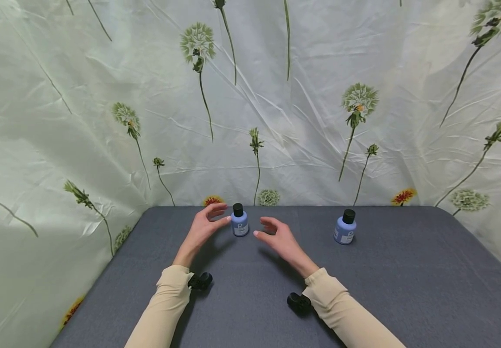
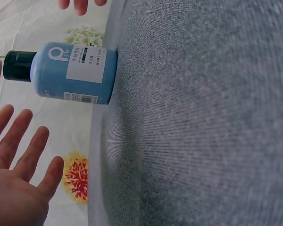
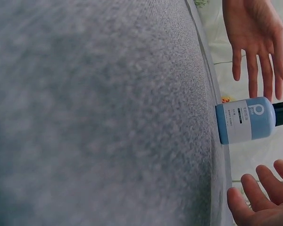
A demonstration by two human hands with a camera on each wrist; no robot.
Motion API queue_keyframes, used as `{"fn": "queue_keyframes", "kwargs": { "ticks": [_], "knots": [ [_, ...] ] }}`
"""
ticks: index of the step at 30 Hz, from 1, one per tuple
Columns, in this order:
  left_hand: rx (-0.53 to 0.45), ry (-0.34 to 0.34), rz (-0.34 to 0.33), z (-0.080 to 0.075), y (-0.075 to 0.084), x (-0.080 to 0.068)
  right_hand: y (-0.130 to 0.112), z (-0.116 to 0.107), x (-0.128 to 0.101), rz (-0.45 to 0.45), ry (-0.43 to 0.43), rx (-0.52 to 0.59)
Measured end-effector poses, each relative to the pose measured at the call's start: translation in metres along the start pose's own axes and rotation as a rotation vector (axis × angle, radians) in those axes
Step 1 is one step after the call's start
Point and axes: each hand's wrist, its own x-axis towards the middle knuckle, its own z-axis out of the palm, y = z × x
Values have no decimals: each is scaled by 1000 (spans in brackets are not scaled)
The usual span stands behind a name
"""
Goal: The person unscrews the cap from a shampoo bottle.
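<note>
A blue bottle [image 1: 239, 223] with a black cap and a white label stands upright near the far edge of the table. My left hand [image 1: 204, 227] is just left of it, thumb and fingers spread, the thumb tip right at the bottle's side. On its other side my right hand [image 1: 280, 239] hovers with fingers apart and a small gap to the bottle. Both hands hold nothing. In the left wrist view the bottle [image 2: 75, 73] shows its printed label, with the left palm [image 2: 19, 188] beside it. The right wrist view has the bottle [image 3: 245, 120] between the two hands.
A second blue bottle [image 1: 345, 227] with a black cap stands farther right on the dark grey tabletop [image 1: 242, 299]. Behind the table hangs a pale curtain [image 1: 250, 96] printed with flowers. Black wrist cameras [image 1: 299, 303] sit at both cuffs.
</note>
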Motion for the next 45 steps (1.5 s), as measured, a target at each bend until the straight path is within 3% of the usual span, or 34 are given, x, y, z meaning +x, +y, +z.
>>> {"fn": "queue_keyframes", "kwargs": {
  "ticks": [11,20,23,31,45],
  "knots": [
    [-32,12,-4,0,6,7,-6,7,11,20,2,13],
    [-36,-10,-7,-1,42,-7,-6,16,19,8,0,13],
    [-45,-12,-5,-1,40,-6,-5,18,21,8,-1,26],
    [-59,-12,6,2,8,11,-6,21,25,16,-3,15],
    [-69,-58,28,8,5,18,-2,29,34,37,-64,-2]
  ]
}}
